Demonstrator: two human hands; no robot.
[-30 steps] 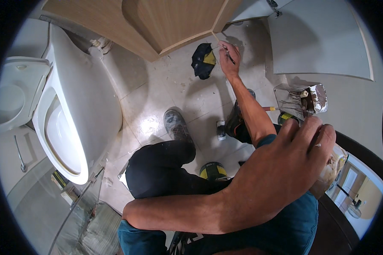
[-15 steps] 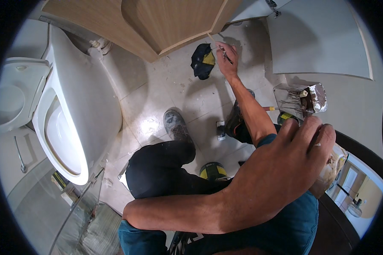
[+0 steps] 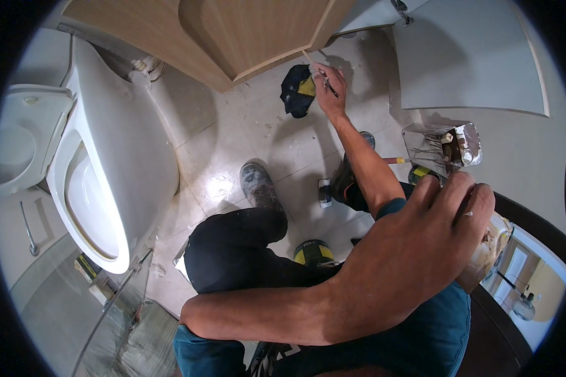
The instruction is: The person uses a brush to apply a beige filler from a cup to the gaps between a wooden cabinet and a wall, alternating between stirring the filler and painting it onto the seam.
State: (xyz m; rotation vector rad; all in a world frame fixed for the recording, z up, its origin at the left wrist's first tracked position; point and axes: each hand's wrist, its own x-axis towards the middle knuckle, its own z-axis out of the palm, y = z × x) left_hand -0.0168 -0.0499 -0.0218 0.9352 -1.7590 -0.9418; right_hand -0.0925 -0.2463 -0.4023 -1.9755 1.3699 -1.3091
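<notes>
You crouch over a beige tiled floor (image 3: 198, 160), its surface scattered with pale specks and crumbs and catching a bright glare near your dusty grey shoe (image 3: 256, 179). Your right hand (image 3: 329, 87) is closed in a pinch around a slim, dark-handled tool (image 3: 333, 92); its thin pale end points up to the lower edge of a light wood-grain panel (image 3: 267, 31) with a carved recess, though you cannot tell whether it touches. Just left of that hand, a crumpled black-and-yellow cloth-like item (image 3: 297, 91) lies on the tiles.

Your left hand (image 3: 437, 235) is half curled in the foreground, fingertips hidden, so what it grips cannot be told. Just past its fingers sits a silver foil-like container (image 3: 470, 144) smeared brown and white.

Along the left stands a glossy white toilet (image 3: 129, 138) with its lid raised, and below it a clear glass panel (image 3: 60, 301) crosses the corner. At upper right is a flat pale-grey door (image 3: 468, 60). A small black-and-white cylinder (image 3: 324, 193) rests on the tiles between your feet.
</notes>
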